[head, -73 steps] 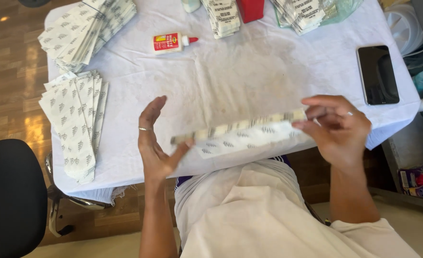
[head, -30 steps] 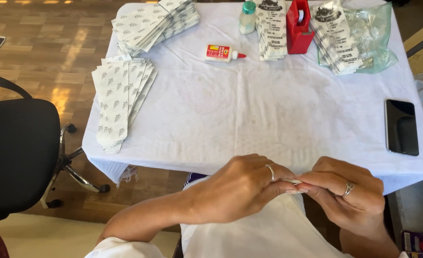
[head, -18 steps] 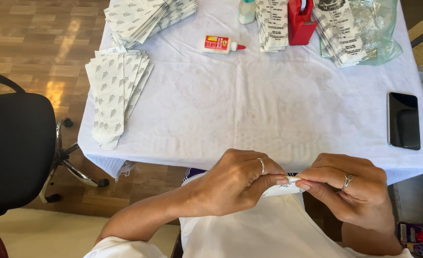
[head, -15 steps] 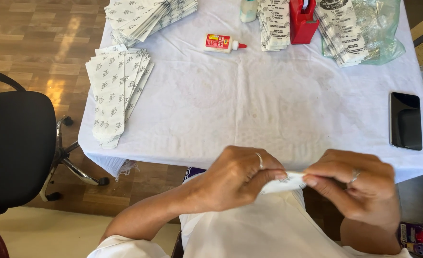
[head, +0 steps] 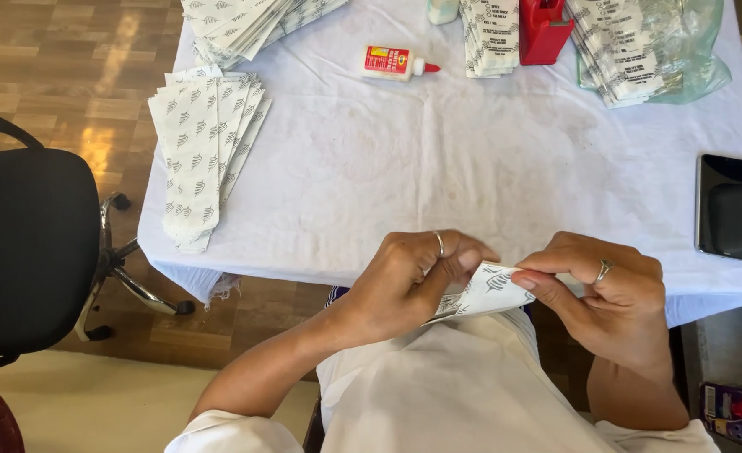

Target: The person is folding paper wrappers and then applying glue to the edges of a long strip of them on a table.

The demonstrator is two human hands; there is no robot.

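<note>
Your left hand (head: 413, 281) and right hand (head: 606, 294) meet just off the near edge of the tabletop (head: 472, 184), above your lap, both closed on one patterned white paper piece (head: 484, 294). Your left fingers are curled tight, thumb pressed onto the paper's left part; your right thumb and fingertips pinch its right end. The paper runs between your two hands, bent, its printed face partly showing. A ring sits on a finger of each hand.

On the white-covered tabletop, a fanned stack of the same patterned paper pieces (head: 207, 151) lies at the left edge, with a second pile (head: 254, 25) at the far left corner. A glue bottle (head: 396, 63) with a red label lies on its side near the far edge, beside printed strips (head: 492, 38) and a red holder (head: 543, 29). A clear bag of strips (head: 648, 46) fills the far right corner. A dark phone (head: 725, 205) lies flat at the right edge. A black office chair (head: 31, 252) stands off the left side.
</note>
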